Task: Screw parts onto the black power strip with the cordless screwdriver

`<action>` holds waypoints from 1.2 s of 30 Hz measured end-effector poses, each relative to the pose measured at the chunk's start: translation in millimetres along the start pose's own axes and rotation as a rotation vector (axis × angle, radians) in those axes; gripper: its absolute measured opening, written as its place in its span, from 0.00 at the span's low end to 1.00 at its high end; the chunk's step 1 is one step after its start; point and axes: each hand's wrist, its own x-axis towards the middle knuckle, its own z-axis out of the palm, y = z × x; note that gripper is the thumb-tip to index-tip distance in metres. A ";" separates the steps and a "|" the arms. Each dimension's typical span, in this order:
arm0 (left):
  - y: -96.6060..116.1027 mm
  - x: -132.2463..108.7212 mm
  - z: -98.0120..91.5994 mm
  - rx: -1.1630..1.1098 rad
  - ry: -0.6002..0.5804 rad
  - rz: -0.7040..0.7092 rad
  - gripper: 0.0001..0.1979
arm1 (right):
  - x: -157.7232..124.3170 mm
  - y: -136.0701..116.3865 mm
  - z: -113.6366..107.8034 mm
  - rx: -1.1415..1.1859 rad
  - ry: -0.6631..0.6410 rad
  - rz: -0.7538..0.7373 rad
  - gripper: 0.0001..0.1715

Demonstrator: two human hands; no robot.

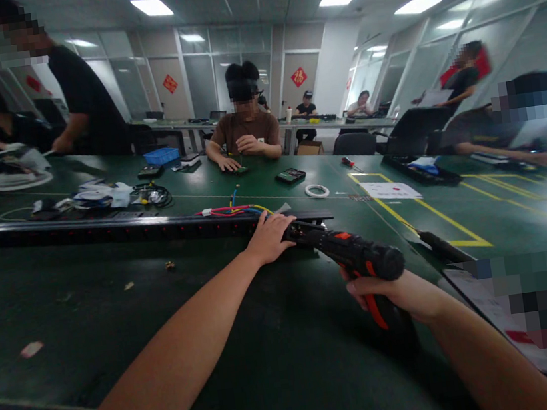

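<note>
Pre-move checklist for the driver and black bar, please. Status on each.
1. Left hand on the black bar: ok, resting near its right end.
2. Right hand on the power driver: ok, wrapped around the handle.
3. Driver tip seated: cannot tell, too small and dark.
4. Left fingers well clear of driver nose: not ok, close beside it.
5. Coloured wires well clear of left hand: not ok, they run close to it.

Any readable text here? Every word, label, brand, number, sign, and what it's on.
"福": red diamond sign on a back door.
Too blurred: red diamond on the next door left; red sign at far left.
Too small: print on the white sheet on the table.
No legible marking: drill in the right hand; long black bar.
</note>
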 end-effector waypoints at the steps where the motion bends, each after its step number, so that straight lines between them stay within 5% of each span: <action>1: 0.0 -0.1 0.0 -0.001 0.000 0.000 0.32 | -0.3 -0.2 0.1 -0.001 0.003 0.003 0.22; 36: 0.9 -0.3 -0.1 0.014 -0.008 -0.005 0.33 | 0.2 -0.3 -0.9 -0.025 -0.017 -0.005 0.21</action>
